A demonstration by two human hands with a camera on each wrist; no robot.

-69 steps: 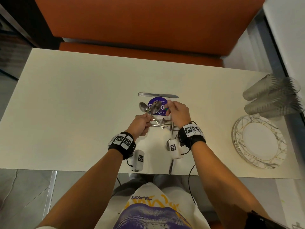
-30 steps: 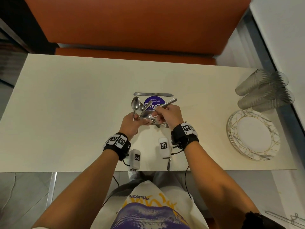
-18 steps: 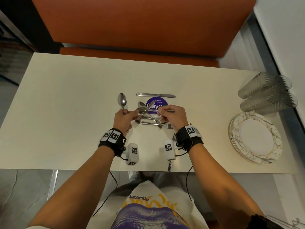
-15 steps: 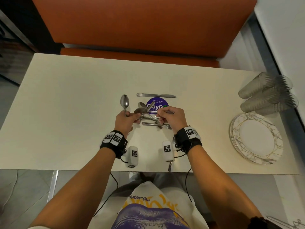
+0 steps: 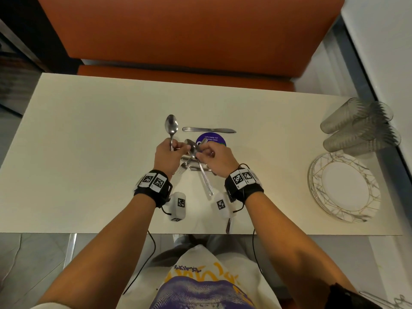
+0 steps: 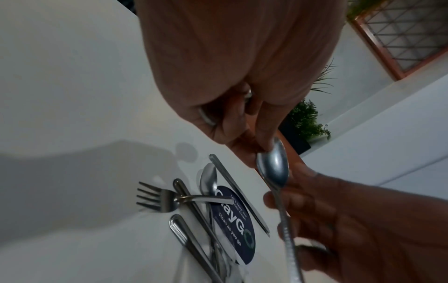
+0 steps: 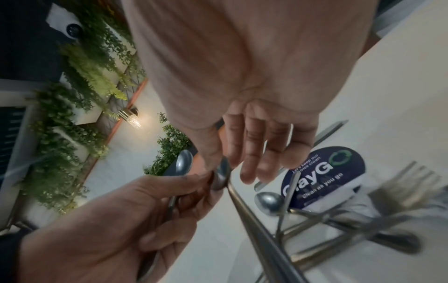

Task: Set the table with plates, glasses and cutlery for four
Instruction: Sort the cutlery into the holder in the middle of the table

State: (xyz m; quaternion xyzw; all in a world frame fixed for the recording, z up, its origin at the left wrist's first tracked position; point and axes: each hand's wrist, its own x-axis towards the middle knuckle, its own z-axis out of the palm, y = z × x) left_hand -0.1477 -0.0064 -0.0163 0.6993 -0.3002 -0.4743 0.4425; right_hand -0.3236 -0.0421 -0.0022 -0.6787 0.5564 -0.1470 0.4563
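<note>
Sorting spoons out of the cutlery pile (image 5: 196, 166) at table (image 5: 89, 152) centre, judging by the hands.

Left hand (image 5: 166, 156): fingers curled round the handle of spoon 1 (image 5: 171, 128), bowl pointing away from the person, handle running back through the fist. Same hand's fingertips (image 6: 264, 141) also touch the bowl of spoon 2 (image 5: 194, 148).

Right hand (image 5: 217, 159): thumb and forefinger pinch spoon 2 just below the bowl; the other fingers hang loosely extended in the right wrist view. Long axis of spoon 2 runs bowl-up toward the left hand, handle slanting down and back toward the person, its end clear of the pile.

Key relation: bowl of spoon 2 sits between the 2 hands, touching left fingertips, so the left hand is the nearer taker. My read is a handover to stack it alongside spoon 1. Needs the handles roughly parallel first; they currently cross at an angle.

Rest of pile: forks, another spoon and more handles lie crossed just below the hands, partly over a round blue sticker (image 5: 214, 139). 1 knife (image 5: 208, 130) lies crosswise beyond it. Plates (image 5: 344, 187) and glasses (image 5: 359, 128) stacked at far right, untouched; no place is laid yet.
</note>
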